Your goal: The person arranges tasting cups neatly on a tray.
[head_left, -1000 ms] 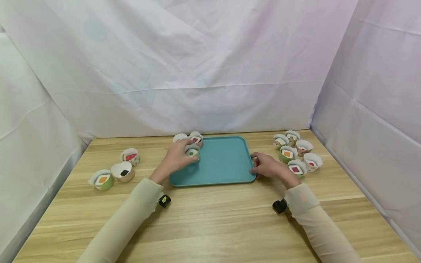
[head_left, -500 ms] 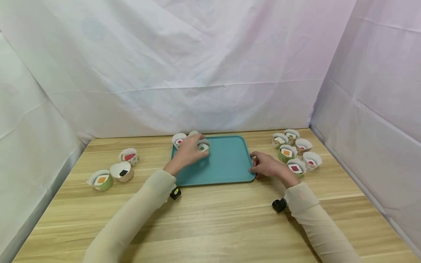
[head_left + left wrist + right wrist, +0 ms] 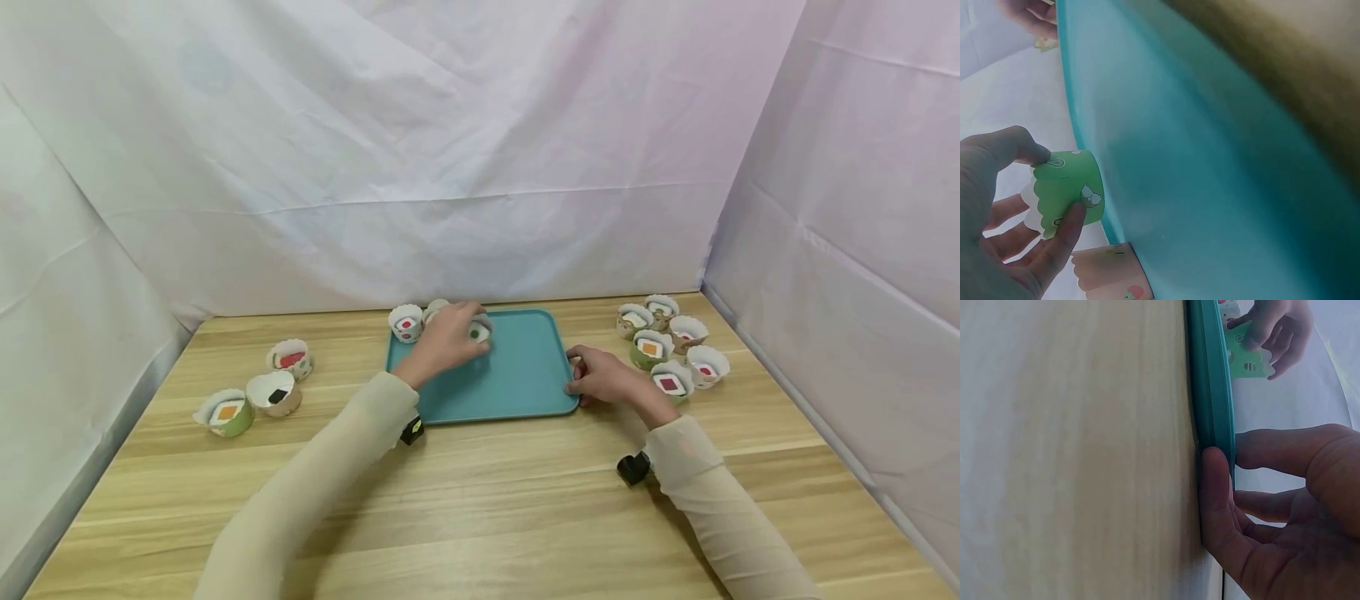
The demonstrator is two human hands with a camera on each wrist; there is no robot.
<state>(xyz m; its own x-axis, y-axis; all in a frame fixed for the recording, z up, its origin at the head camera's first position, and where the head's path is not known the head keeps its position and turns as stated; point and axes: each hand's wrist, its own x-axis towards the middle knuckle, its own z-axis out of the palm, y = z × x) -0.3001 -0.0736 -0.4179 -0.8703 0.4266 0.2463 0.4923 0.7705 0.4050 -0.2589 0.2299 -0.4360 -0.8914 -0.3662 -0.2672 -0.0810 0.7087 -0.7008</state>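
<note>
My left hand (image 3: 444,342) holds a green paper baking cup (image 3: 1069,181) between thumb and fingers, at the back middle of a teal tray (image 3: 517,371). A white piece with a green dot sits inside the cup. In the left wrist view the cup's base is close to the tray; whether it touches I cannot tell. My right hand (image 3: 606,377) pinches the tray's right edge near the front corner, thumb on one side and a finger on the other. At the tray's back left corner stands a paper cup with a red spot (image 3: 406,325). Beside it, another cup (image 3: 437,307) is partly hidden by my left hand.
On the left of the wooden table (image 3: 480,508) stand a cup with a red piece (image 3: 290,358), one with a black piece (image 3: 277,395) and a green one with an orange square (image 3: 227,412). Several filled cups (image 3: 651,349) cluster at the right. White cloth surrounds the back and sides.
My left hand has carried the green cup rightward and a little back over the tray, past the two cups at the back left. The right hand has kept its hold on the tray edge.
</note>
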